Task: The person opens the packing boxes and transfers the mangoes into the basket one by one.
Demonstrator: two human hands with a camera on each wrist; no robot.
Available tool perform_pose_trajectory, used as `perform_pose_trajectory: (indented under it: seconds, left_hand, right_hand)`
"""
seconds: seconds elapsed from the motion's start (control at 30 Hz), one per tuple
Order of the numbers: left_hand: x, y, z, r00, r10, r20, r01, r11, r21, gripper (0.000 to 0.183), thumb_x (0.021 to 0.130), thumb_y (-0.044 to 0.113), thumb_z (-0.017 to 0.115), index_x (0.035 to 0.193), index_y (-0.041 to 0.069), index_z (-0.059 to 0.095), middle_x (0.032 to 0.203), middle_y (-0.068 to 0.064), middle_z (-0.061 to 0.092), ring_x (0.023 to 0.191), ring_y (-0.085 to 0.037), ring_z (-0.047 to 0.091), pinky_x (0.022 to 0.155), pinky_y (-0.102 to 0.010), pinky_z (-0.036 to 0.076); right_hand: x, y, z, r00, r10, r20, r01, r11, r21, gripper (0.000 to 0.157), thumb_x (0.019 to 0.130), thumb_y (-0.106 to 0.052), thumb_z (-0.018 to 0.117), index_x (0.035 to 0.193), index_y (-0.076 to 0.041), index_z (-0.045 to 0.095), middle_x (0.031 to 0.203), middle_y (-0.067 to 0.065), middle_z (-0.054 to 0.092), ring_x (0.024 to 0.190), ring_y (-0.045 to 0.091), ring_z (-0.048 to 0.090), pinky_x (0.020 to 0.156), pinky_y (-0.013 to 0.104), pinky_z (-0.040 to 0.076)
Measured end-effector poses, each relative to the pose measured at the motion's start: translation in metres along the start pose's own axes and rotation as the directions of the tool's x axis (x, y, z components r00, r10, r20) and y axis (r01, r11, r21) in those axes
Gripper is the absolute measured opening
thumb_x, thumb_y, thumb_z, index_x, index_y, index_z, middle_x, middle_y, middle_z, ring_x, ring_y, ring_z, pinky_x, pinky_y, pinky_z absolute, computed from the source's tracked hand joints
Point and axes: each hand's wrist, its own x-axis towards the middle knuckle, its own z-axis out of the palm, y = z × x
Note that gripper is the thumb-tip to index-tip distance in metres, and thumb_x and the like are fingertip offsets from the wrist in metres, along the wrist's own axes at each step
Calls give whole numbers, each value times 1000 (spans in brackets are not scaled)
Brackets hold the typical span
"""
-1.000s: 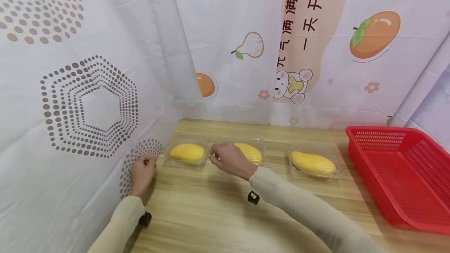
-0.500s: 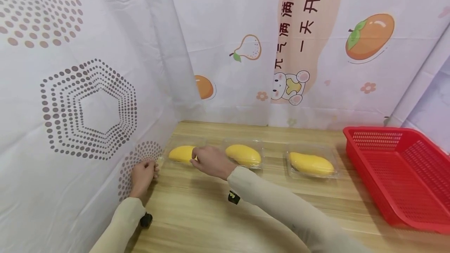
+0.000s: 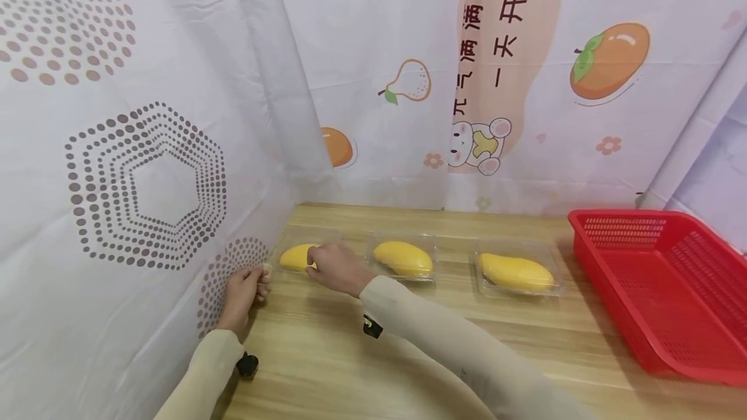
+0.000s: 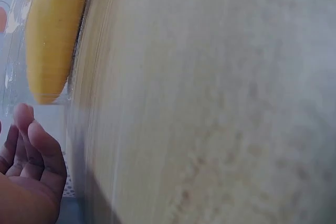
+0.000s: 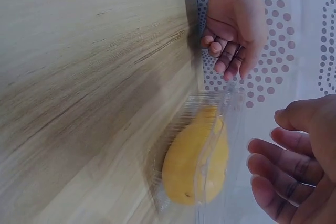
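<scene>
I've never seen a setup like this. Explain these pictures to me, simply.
There is no robot here, only a person's two bare hands. The wide picture comes from a camera worn on the head, looking forward and down. The other two come from wrist cameras; the right wrist one shows both hands.

On the wooden table stand three clear plastic boxes in a row: the left box, the middle box and the right box. Each contains a yellow fruit. A red basket sits at the right.

The right hand is beside the left box, holding nothing. The left hand is at that box's corner; whether it pinches the edge, I can't tell.
</scene>
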Motion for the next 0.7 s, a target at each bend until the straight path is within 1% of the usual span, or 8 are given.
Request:
perform_pose_trajectory:
  seconds: [0.13, 0.2, 0.3, 0.4, 0.47, 0.53, 0.63, 0.7]
  left_hand:
    - [4, -1, 2, 999, -19, 48, 21, 998, -53, 39, 110, 26, 50, 121, -10, 58, 91, -8, 69, 59, -7, 58, 51, -23, 52]
    - [6, -1, 2, 998, -19, 56, 22, 998, -61, 40, 110, 27, 49, 123, -10, 58, 90, -6, 69, 58, -6, 57, 50, -23, 51]
    - [6, -2, 0, 998, -21, 64, 25, 998, -61, 41, 111, 27, 49, 125, -11, 57, 89, -5, 69, 59, -6, 57, 51, -23, 51]
    - [6, -3, 1, 996, -43, 82, 49, 996, -73, 40, 111, 27, 49, 125, -10, 56, 89, -3, 69, 60, -6, 57, 51, -23, 51]
    - [5, -5, 0, 995, -62, 82, 69, 994, -86, 38, 111, 26, 49, 125, -9, 55, 88, -2, 69, 60, -6, 56, 52, -22, 51]
    - [5, -6, 0, 995, -66, 79, 73, 992, -98, 37, 110, 25, 49, 125, -8, 55, 88, -2, 69, 60, -6, 56, 52, -21, 50]
    - [6, -6, 0, 995, -56, 82, 65, 990, -123, 38, 110, 24, 49, 127, -9, 56, 89, -2, 69, 60, -6, 56, 52, -21, 50]
    - [6, -6, 0, 994, -52, 95, 66, 986, -150, 39, 110, 24, 50, 127, -11, 55, 89, -2, 70, 61, -6, 56, 53, -21, 50]
  right_hand:
    - [6, -2, 4, 999, 21, 27, -20, 1000, -23, 19, 102, -30, 67, 113, -14, 72, 104, -4, 75, 82, 5, 67, 74, 17, 53]
    - [9, -3, 5, 999, 23, 30, -21, 999, -46, 21, 102, -30, 67, 114, -14, 72, 106, -4, 75, 82, 5, 67, 74, 17, 53]
    - [13, -9, 7, 1000, 19, 22, -17, 997, -78, 21, 102, -30, 68, 114, -15, 72, 104, -5, 75, 79, 5, 67, 71, 17, 53]
    - [17, -12, 7, 1000, 19, 18, -17, 993, -114, 20, 101, -32, 69, 113, -17, 73, 100, -7, 75, 75, 3, 65, 64, 16, 51]
    - [19, -16, 8, 1000, 14, 16, -12, 993, -119, 20, 100, -33, 70, 112, -17, 73, 98, -8, 74, 71, 2, 63, 59, 16, 49]
    - [22, -19, 10, 1000, 3, 8, -2, 993, -116, 19, 100, -32, 70, 112, -17, 73, 97, -7, 75, 68, 2, 61, 57, 15, 47]
    - [26, -23, 10, 1000, -11, 3, 12, 994, -106, 20, 100, -30, 70, 113, -16, 73, 98, -5, 75, 68, 2, 62, 57, 14, 48]
    - [29, -25, 12, 1000, -11, 3, 11, 995, -100, 20, 100, -29, 70, 115, -16, 74, 102, -4, 75, 73, 4, 65, 61, 16, 51]
